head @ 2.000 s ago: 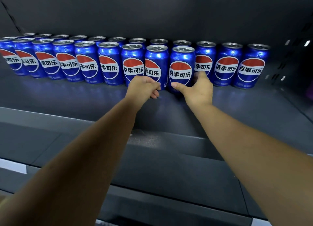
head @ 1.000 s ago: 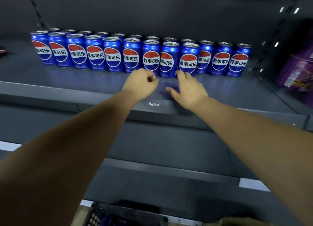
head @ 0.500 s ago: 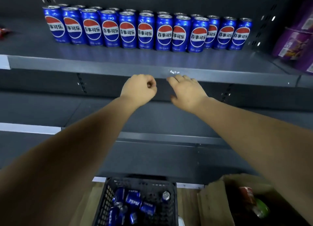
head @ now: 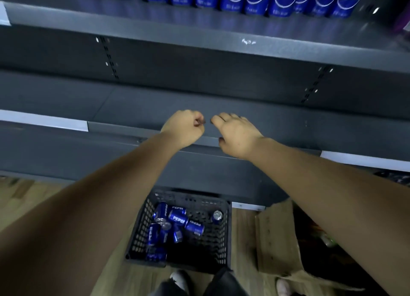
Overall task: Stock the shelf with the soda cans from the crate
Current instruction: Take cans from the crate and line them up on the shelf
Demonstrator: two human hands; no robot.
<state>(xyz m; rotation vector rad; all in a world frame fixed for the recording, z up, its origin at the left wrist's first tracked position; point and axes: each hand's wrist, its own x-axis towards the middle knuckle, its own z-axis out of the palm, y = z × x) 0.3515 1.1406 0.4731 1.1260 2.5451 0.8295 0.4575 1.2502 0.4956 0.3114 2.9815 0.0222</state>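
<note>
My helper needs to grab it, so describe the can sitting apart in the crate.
Look at the black crate on the wood floor below the shelves. Most cans lie heaped on its left side. The lone can sits near the back right corner, silver top showing, touching no other.

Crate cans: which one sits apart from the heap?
The can alone near the right wall of the crate, with its silver top facing the camera. The other cans lie jumbled together on their sides toward the left.
</note>
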